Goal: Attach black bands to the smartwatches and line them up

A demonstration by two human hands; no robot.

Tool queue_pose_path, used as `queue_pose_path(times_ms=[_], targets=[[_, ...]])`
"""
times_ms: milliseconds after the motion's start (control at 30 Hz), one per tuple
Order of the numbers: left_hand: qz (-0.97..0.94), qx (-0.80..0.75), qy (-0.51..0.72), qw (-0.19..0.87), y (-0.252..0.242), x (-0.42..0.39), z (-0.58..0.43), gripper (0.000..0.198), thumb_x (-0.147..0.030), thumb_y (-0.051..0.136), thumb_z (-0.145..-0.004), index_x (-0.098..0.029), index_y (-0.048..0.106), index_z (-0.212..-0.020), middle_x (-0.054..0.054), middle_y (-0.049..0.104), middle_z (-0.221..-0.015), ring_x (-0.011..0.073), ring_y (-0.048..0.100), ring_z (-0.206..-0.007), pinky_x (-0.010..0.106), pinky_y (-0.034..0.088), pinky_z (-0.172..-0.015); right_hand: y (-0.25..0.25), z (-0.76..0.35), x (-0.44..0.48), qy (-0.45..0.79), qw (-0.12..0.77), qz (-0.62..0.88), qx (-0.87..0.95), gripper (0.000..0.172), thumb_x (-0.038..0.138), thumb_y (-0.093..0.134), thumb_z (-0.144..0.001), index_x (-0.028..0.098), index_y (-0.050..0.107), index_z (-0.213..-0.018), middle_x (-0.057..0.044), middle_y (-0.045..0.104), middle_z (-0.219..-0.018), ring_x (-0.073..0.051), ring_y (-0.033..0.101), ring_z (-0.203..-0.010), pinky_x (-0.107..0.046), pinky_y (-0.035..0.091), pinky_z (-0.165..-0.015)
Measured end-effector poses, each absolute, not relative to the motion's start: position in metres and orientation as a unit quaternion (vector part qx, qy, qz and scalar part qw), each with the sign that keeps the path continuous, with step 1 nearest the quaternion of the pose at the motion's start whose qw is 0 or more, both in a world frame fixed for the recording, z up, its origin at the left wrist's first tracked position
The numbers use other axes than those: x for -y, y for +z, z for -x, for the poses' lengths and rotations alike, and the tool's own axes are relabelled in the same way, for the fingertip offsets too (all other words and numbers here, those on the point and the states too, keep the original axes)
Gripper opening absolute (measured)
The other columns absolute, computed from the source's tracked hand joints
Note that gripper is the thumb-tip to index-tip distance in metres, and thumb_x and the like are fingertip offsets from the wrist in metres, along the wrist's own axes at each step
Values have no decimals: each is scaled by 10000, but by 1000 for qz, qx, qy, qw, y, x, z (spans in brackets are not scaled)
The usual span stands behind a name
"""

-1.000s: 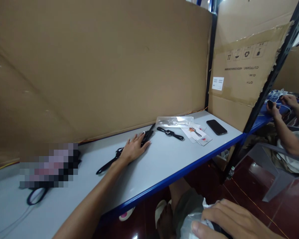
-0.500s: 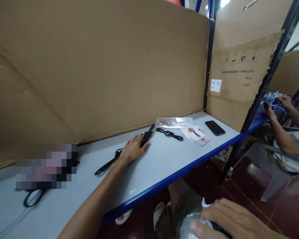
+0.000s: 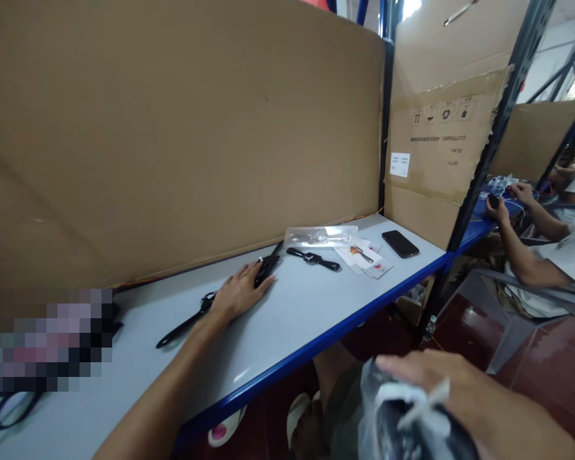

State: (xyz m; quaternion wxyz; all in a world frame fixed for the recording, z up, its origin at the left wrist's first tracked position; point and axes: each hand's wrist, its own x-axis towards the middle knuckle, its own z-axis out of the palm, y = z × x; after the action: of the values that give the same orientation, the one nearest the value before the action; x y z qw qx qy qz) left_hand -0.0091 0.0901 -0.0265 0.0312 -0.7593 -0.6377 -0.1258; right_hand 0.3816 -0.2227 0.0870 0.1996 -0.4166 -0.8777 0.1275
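My left hand (image 3: 239, 292) lies flat on the grey table (image 3: 287, 332), fingers stretched out over a black smartwatch (image 3: 266, 269) whose strap runs out to the left. My right hand (image 3: 453, 393) is low in front of me, below the table edge, closed on a clear plastic bag (image 3: 388, 415) with something black inside. A second black smartwatch (image 3: 313, 258) lies on the table to the right of my left hand.
A clear packet (image 3: 323, 235), printed cards (image 3: 364, 259) and a black phone (image 3: 400, 243) lie at the table's right end. Tall cardboard sheets (image 3: 182, 128) wall the back. Black cables (image 3: 9, 406) sit far left. Another person's arms (image 3: 522, 255) work at the neighbouring bench on the right.
My right hand has lifted the plastic bag up from my lap, and the bag now shows more fully. The view has shifted a little rightward. My left hand stays on the watch.
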Motion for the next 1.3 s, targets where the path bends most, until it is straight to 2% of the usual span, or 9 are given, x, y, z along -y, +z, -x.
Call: queue_pose_path(times_ms=[100,167,333,500,700,1033,1200,1300], targets=[[758,638,-132,29,-27,-91,9,725,-571,376,-961,-129,455,-1530,155,494,-1558,328,385,-1488,492,340,-1200,112,-408,199,136,232,457,848,1010,516,768,-722,283,316,-1595,-103,669,-1296,-306,692,-1094,-445,569,-930],[756,640,-133,24,-27,-90,8,726,-582,382,-956,-142,457,-1530,146,501,-1555,328,383,-1489,490,333,-1204,133,-425,168,133,234,497,825,988,477,774,-724,277,331,-1584,-87,687,-1257,-306,702,-1055,-458,565,-933],[749,649,-130,13,-23,-88,5,752,-607,370,-960,-139,437,-1544,149,464,-1582,329,363,-1500,502,315,-1213,167,-451,45,-4,257,618,743,923,502,794,-711,217,424,-1507,-152,639,-1320,-393,617,-1170,-539,487,-1012],[753,644,-136,17,-23,-86,4,737,-587,355,-973,-124,437,-1541,151,455,-1588,330,375,-1492,502,319,-1208,146,-456,-96,-55,301,662,685,960,478,748,-767,130,302,-1542,-224,548,-1412,-430,516,-1276,-522,455,-1025],[753,642,-144,24,-28,-87,6,722,-593,362,-972,-153,443,-1539,125,460,-1590,305,371,-1498,474,308,-1214,116,-442,-207,-28,297,705,644,967,502,760,-711,100,362,-1495,-223,609,-1315,-390,580,-1190,-473,476,-991],[755,638,-154,12,-29,-86,7,726,-599,357,-978,-159,418,-1553,119,440,-1604,309,339,-1514,501,286,-1222,74,-441,-255,16,185,758,626,1047,597,812,-667,64,405,-1471,-284,573,-1364,-399,573,-1227,-469,463,-1000],[754,641,-143,12,-29,-87,7,728,-607,338,-979,-162,423,-1549,110,436,-1609,299,330,-1519,472,274,-1230,78,-444,-245,20,182,731,657,1140,616,834,-668,66,324,-1526,-289,531,-1430,-380,543,-1280,-443,441,-1041],[754,642,-138,11,-28,-87,7,718,-586,343,-984,-150,421,-1550,112,433,-1610,303,329,-1519,473,280,-1228,97,-447,-235,19,180,720,670,984,591,815,-728,50,432,-1456,-273,576,-1388,-353,570,-1243,-402,455,-1021]])
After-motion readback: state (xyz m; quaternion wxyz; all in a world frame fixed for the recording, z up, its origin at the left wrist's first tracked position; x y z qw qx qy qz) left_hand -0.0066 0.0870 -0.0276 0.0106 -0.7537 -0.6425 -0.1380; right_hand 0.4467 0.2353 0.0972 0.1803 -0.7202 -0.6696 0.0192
